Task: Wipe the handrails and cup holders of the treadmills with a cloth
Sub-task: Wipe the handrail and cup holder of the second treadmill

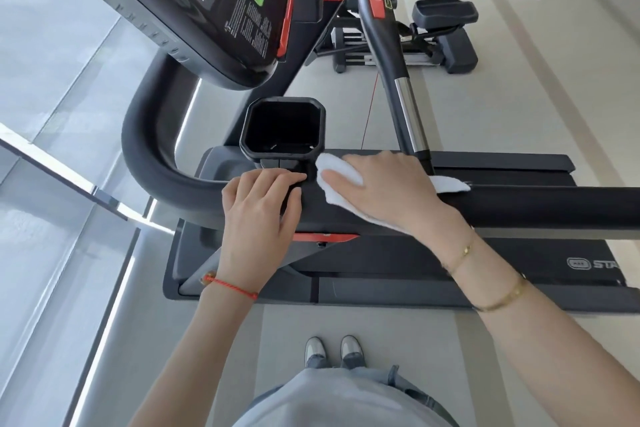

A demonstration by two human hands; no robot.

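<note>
Nearest the lens, the person's grey top (346,402) and shoes (334,350), facing the handrail (554,206). Left hand (258,211): fingers curled over the handrail just below the cup holder (284,128), apparently steadying. Right hand (384,189): fingers flat, pressing the white cloth (341,180) onto the handrail beside the cup holder, likely wiping along it. On the deck (450,274) beyond the handrail, lettering "STA…" runs out of frame; console (221,10) text is too small to read.
</note>
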